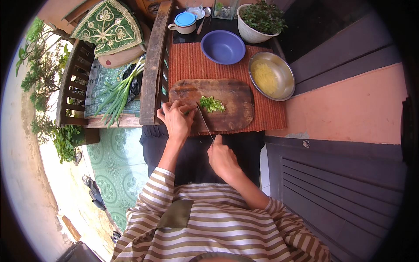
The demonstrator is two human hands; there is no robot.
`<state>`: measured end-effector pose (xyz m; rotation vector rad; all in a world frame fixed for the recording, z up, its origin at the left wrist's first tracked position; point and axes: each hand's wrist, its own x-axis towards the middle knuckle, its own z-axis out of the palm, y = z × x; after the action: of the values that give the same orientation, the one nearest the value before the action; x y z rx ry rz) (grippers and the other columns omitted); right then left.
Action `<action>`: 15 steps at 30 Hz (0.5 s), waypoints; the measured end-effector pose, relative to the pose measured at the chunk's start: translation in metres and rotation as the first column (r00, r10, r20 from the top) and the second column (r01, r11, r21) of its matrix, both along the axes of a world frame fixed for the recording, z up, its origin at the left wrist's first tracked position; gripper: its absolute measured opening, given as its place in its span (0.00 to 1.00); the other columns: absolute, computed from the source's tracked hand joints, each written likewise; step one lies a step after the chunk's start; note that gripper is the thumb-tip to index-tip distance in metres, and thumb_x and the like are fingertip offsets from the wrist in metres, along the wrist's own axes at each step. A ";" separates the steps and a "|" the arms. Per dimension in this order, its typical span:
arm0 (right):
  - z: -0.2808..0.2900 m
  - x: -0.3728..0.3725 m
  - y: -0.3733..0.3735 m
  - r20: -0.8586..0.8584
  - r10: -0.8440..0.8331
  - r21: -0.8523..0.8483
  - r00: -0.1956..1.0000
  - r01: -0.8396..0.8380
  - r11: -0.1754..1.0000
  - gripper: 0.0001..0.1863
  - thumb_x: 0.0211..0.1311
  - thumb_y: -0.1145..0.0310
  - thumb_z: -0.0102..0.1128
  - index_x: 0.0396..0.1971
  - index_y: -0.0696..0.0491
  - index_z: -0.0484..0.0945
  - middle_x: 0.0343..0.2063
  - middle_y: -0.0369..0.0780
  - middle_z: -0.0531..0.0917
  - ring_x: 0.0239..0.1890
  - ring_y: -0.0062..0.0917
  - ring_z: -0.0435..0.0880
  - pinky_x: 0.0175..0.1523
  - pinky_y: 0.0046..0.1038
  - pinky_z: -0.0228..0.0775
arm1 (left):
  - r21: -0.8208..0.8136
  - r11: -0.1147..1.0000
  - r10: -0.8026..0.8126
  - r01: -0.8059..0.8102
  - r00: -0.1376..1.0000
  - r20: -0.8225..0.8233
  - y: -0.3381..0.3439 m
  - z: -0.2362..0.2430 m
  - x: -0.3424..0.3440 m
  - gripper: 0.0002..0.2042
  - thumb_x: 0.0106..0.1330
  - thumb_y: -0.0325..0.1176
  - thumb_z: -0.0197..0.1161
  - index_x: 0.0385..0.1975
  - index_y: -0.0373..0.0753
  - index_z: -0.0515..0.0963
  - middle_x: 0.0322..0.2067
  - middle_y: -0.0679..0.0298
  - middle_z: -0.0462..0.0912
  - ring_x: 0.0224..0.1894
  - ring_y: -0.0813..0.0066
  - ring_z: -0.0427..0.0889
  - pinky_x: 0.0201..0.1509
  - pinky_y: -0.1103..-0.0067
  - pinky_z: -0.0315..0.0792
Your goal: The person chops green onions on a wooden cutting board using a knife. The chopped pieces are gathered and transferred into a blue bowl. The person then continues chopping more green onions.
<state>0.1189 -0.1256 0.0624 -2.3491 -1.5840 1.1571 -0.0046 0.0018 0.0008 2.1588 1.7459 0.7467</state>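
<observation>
My left hand [178, 118] is closed on short green onion stalks [190, 111] at the left side of the wooden board [236, 100], its fingertips close beside a knife blade. My right hand [222, 155] grips the handle of the knife [205, 122], which angles up toward the left hand. A small pile of chopped green onion [214, 104] lies on the board just right of the blade. The board rests on an orange woven mat [275, 118].
Behind the board stand a purple bowl [223, 46], a steel bowl [272, 76] of pale yellow contents, a lidded cup [185, 25] and a potted plant [257, 19]. Left, long green onions [118, 96] lie on a wooden bench [73, 96] beside a plank. A pink wall is right.
</observation>
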 end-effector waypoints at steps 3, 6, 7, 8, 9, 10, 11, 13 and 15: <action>-0.009 -0.004 0.002 -0.006 -0.014 0.018 1.000 0.014 1.000 0.14 0.71 0.66 0.50 0.44 0.61 0.63 0.28 0.59 0.84 0.35 0.58 0.85 0.41 0.52 0.78 | -0.006 1.000 0.002 -0.002 1.000 -0.006 0.000 0.003 0.000 0.07 0.53 0.41 0.76 0.31 0.53 0.90 0.37 0.76 0.86 0.52 0.64 0.72 0.61 0.60 0.52; -0.011 -0.007 0.001 -0.003 -0.033 0.029 0.999 0.033 0.999 0.14 0.72 0.66 0.48 0.44 0.62 0.63 0.27 0.60 0.83 0.33 0.59 0.84 0.41 0.54 0.76 | -0.030 0.999 0.018 -0.018 1.000 -0.002 0.000 0.005 0.001 0.07 0.53 0.43 0.75 0.31 0.52 0.90 0.36 0.75 0.85 0.52 0.64 0.72 0.61 0.60 0.51; -0.008 -0.006 0.001 -0.009 -0.034 0.029 0.999 0.034 0.999 0.14 0.72 0.66 0.48 0.44 0.62 0.63 0.27 0.60 0.83 0.33 0.59 0.84 0.41 0.54 0.76 | -0.036 0.999 0.026 -0.026 1.000 0.000 0.000 0.006 -0.001 0.08 0.54 0.43 0.75 0.31 0.52 0.90 0.36 0.75 0.85 0.52 0.64 0.72 0.61 0.60 0.51; -0.006 -0.005 0.001 -0.014 -0.035 0.029 0.999 0.035 0.999 0.13 0.72 0.66 0.48 0.44 0.62 0.63 0.27 0.60 0.83 0.33 0.59 0.84 0.41 0.54 0.76 | -0.040 0.999 0.028 -0.028 1.000 -0.001 0.000 0.006 -0.001 0.08 0.54 0.44 0.75 0.31 0.52 0.90 0.36 0.75 0.85 0.52 0.63 0.72 0.61 0.60 0.51; -0.006 -0.005 -0.002 -0.003 -0.027 0.036 1.000 0.027 0.999 0.13 0.72 0.66 0.49 0.43 0.61 0.63 0.27 0.60 0.83 0.34 0.58 0.84 0.40 0.53 0.77 | -0.044 0.999 0.030 -0.030 1.000 -0.002 0.000 0.006 -0.002 0.08 0.54 0.44 0.75 0.31 0.52 0.90 0.36 0.74 0.85 0.52 0.63 0.72 0.61 0.59 0.51; -0.006 -0.004 -0.007 0.010 -0.020 0.043 1.000 0.020 0.999 0.13 0.72 0.66 0.49 0.42 0.60 0.62 0.28 0.60 0.83 0.34 0.58 0.85 0.40 0.52 0.78 | -0.047 0.998 0.031 -0.031 1.000 0.000 0.001 0.005 -0.002 0.08 0.54 0.45 0.75 0.31 0.52 0.90 0.35 0.74 0.85 0.52 0.63 0.72 0.61 0.59 0.51; -0.006 -0.004 -0.011 0.024 -0.013 0.051 1.000 0.012 0.999 0.13 0.72 0.66 0.50 0.42 0.59 0.62 0.29 0.60 0.84 0.35 0.57 0.85 0.39 0.51 0.79 | -0.026 0.999 0.022 -0.022 1.000 -0.019 0.000 0.004 -0.003 0.08 0.55 0.44 0.74 0.31 0.52 0.90 0.36 0.74 0.85 0.52 0.62 0.72 0.61 0.59 0.51; -0.002 -0.004 -0.016 0.012 -0.023 0.046 1.000 0.023 0.999 0.12 0.72 0.66 0.49 0.42 0.59 0.61 0.28 0.60 0.83 0.35 0.58 0.85 0.40 0.52 0.79 | 0.013 1.000 0.003 -0.003 0.998 -0.056 -0.001 0.002 -0.003 0.08 0.55 0.44 0.74 0.31 0.51 0.90 0.36 0.74 0.85 0.52 0.62 0.72 0.61 0.59 0.51; 0.001 -0.003 -0.017 -0.010 -0.023 0.045 1.000 0.024 0.999 0.12 0.72 0.65 0.48 0.42 0.60 0.62 0.28 0.61 0.83 0.35 0.58 0.85 0.40 0.53 0.78 | 0.022 1.000 -0.004 0.005 0.999 -0.052 -0.003 0.003 -0.002 0.08 0.56 0.44 0.73 0.31 0.51 0.90 0.36 0.75 0.85 0.53 0.61 0.72 0.62 0.59 0.51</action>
<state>0.1155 -0.1425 0.0638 -2.3242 -1.5586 1.1135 -0.0065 -0.0010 0.0037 2.2151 1.7658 0.7183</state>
